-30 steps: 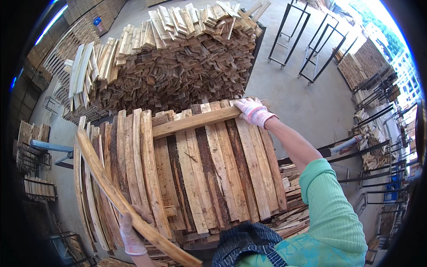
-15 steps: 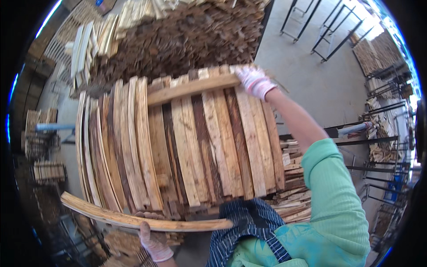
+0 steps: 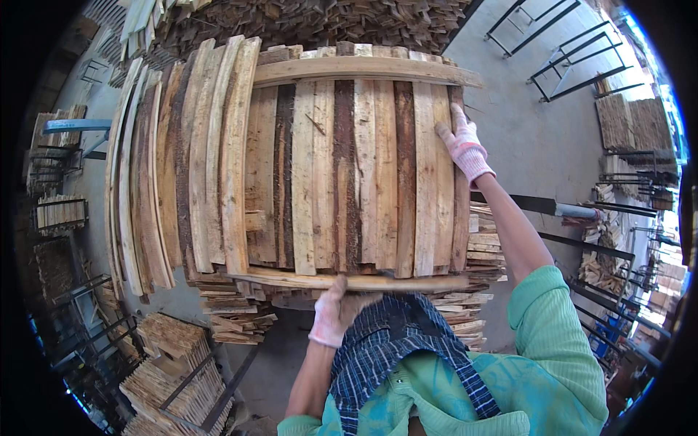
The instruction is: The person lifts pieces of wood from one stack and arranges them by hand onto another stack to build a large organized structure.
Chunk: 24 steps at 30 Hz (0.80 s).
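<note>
In front of me lies a wide layer of rough wooden strips (image 3: pixel 385 182), side by side, some pale and some with dark bark. My left hand (image 3: pixel 329 320), in a pinkish-white glove with bare fingertips, grips a long pale wooden strip (image 3: pixel 291 278) held crosswise along the layer's near edge. My right hand (image 3: pixel 465 151), gloved alike, rests with fingers apart on the rightmost strip. Another crosswise strip (image 3: pixel 363 69) lies over the far ends of the layer. Several strips (image 3: pixel 236 160) stand higher on the left part.
Beyond the layer is a big heap of bark-covered offcuts (image 3: pixel 320 22). Shorter wood pieces are stacked (image 3: pixel 476 254) below at the right. Black metal frames (image 3: pixel 582 62) stand on the grey floor at far right. Stacked boards (image 3: pixel 174 363) sit at lower left.
The near strip has moved right and up against the layer's near edge, carried by my left hand. My right hand has let go of the far crosswise strip and come nearer along the right side.
</note>
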Tool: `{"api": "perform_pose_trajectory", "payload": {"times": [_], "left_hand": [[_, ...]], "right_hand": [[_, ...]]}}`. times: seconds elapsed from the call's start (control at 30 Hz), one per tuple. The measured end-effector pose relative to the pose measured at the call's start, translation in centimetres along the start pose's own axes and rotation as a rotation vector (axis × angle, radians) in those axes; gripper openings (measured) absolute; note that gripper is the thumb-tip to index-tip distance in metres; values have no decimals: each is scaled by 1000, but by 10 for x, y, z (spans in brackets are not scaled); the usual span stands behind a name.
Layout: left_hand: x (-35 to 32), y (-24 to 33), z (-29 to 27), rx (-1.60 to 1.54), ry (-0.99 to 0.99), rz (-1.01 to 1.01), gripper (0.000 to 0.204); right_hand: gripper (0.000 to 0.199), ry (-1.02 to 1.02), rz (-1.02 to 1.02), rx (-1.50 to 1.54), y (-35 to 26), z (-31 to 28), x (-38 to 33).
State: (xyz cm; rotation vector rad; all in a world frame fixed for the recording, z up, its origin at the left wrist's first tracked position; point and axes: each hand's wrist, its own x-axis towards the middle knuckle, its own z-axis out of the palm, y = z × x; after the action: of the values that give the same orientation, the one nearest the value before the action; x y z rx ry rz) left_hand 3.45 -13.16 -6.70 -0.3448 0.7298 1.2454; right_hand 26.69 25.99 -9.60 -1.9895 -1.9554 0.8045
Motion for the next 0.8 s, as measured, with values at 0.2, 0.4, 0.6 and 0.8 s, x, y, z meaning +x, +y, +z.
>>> {"api": "perform_pose_trajectory", "payload": {"times": [0.2,0.4,0.6,0.8], "left_hand": [[16,-4,-6,-54,35,32,51],[-27,-25,-14,18,135,21,40],[23,-28,16,-197,-1,-63,60],[26,-32,15,-176,-19,-17,59]], "right_hand": [[80,-3,23,-24,-4,-3,-8],[75,-17,57,-142,-21,-9,-20],[74,24,53,-168,-20,-2,-15],[70,93,-66,-345,1,-8,-6]]}}
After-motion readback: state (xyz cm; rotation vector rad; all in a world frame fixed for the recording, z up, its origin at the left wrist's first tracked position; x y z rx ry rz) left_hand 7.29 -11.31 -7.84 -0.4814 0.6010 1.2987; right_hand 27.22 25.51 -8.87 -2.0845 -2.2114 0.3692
